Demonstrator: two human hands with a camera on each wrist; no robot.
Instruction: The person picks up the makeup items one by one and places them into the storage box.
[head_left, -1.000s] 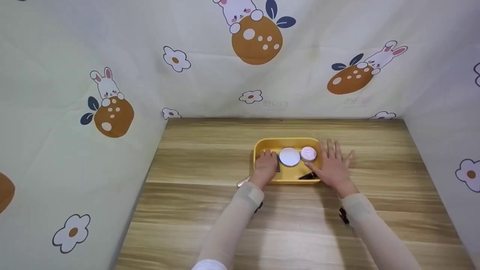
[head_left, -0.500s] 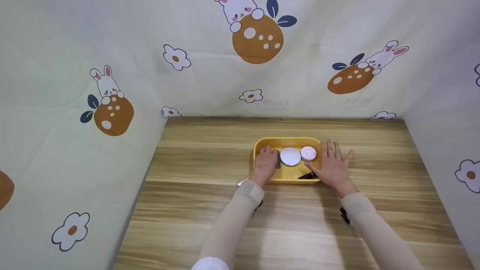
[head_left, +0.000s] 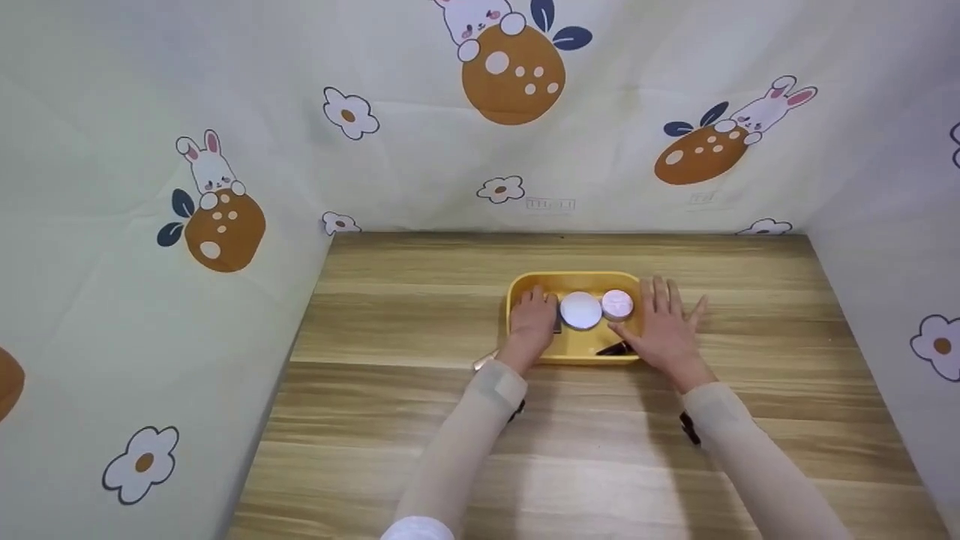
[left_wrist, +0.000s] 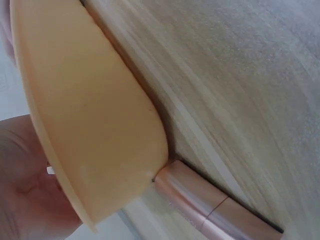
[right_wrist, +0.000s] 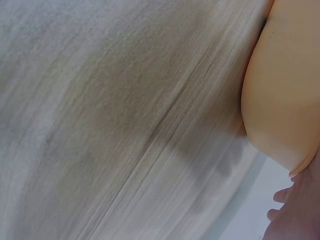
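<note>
In the head view a yellow tray [head_left: 574, 352] stands on the table. My left hand [head_left: 534, 319] reaches into its left end, fingers bent down inside; what they touch is hidden. A dark flat item [head_left: 556, 324] shows beside that hand. A round white-topped container [head_left: 580, 310] and a smaller pinkish round jar [head_left: 617, 304] sit along the middle. Near the front right lies a slim black tube [head_left: 615, 349]. My right hand [head_left: 666, 330] lies spread over the tray's right rim, thumb inside. In the left wrist view a rose-gold tube [left_wrist: 210, 200] lies against the tray's outside.
The wood-grain table [head_left: 405, 420] runs back to a patterned cloth wall [head_left: 420, 165] with rabbits and flowers. Similar cloth hangs at the left and right sides. The tray's rim rises around the items.
My left hand has edged slightly toward the tray's back, and the dark flat item has shifted back with it. The right hand stays at the right rim.
</note>
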